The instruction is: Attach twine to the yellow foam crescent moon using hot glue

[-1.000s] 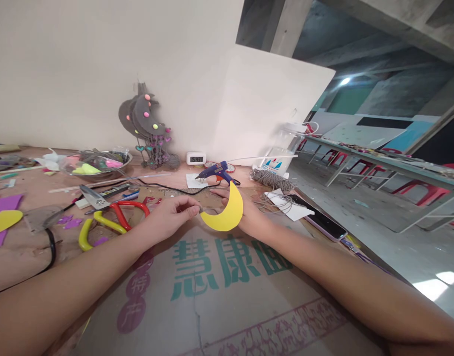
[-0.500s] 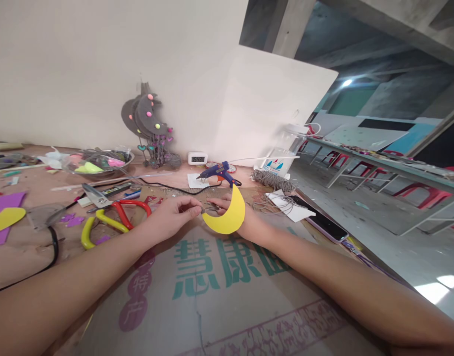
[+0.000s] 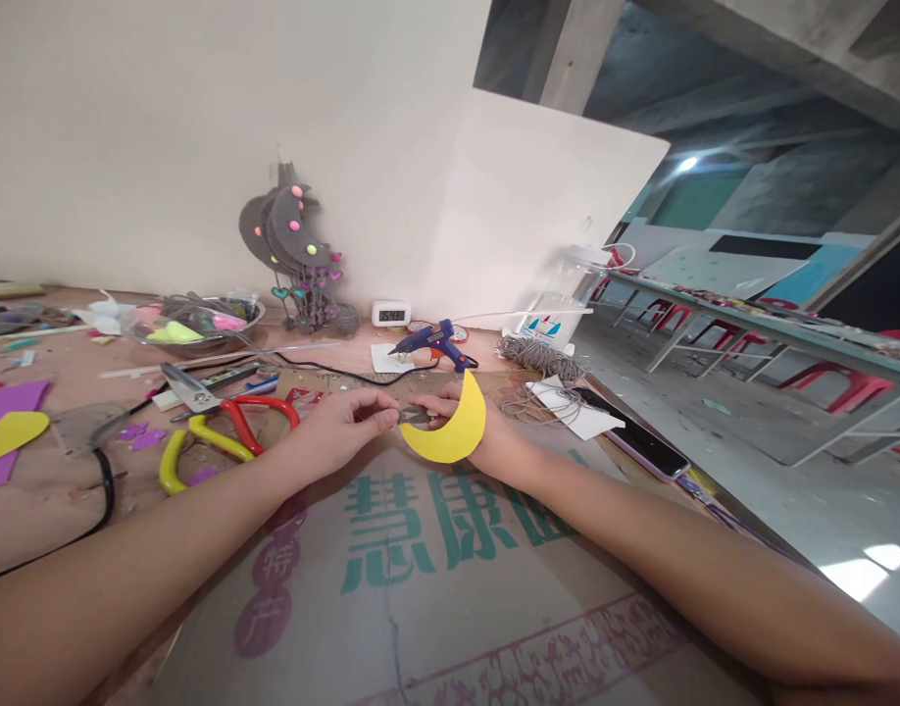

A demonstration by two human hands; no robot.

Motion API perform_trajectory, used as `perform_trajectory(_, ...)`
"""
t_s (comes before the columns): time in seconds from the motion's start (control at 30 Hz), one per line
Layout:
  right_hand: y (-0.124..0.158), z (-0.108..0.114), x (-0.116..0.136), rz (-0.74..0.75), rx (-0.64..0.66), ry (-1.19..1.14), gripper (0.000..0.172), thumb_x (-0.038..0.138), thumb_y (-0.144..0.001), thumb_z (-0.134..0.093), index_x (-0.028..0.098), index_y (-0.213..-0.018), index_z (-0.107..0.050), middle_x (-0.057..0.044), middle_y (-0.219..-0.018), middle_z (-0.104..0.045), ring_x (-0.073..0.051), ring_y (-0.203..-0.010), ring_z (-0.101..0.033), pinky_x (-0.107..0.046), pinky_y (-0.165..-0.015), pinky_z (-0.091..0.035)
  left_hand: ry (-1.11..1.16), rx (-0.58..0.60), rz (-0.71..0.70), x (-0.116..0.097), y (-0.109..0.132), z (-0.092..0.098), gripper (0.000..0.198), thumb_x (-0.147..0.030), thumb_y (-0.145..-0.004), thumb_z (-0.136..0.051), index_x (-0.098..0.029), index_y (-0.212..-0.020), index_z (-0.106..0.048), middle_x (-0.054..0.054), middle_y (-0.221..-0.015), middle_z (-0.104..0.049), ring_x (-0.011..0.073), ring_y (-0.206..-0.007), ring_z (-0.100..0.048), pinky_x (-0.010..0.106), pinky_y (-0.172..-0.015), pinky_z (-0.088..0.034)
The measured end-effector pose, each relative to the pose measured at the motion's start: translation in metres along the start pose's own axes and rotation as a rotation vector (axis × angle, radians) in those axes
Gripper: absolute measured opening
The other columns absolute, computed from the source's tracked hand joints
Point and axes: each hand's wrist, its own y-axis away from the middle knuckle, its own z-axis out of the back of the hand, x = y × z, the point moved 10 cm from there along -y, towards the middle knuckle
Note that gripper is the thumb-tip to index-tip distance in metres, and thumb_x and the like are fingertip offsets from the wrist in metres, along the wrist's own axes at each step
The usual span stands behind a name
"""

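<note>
Pinkish desk (image 3: 30,525), cluttered. Flattened cardboard sheet (image 3: 318,618) with green lettering, below hands. Clear lidded plastic container (image 3: 572,279) at rear right, contents unclear; grey yarn bundle (image 3: 542,359) before it. Metal bowl (image 3: 254,322) at rear left: yellow pieces (image 3: 175,333), pink piece (image 3: 229,322), grey material inside. Right hand (image 3: 500,436) partly behind yellow crescent (image 3: 454,436); whether grip spread or pressed together, can't say. Left hand (image 3: 347,424): grip pinching crescent's left tip, above cardboard.
</note>
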Motion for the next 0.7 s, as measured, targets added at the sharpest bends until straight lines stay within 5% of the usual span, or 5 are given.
perform_trajectory(0.7,0.001,0.0021,-0.0031,-0.042,-0.017,-0.042,0.035,0.023,-0.084,-0.047,0.025,-0.118,-0.053,-0.006,-0.097,-0.051,-0.016,-0.084,-0.054,-0.033,-0.078,-0.046,0.005,-0.018,0.015,0.0022,0.0001,0.0014,0.027,-0.039,-0.076,-0.049,-0.017,-0.085,-0.061,0.001,-0.078,-0.062,0.0152,-0.07,-0.053,0.025,-0.064,-0.041)
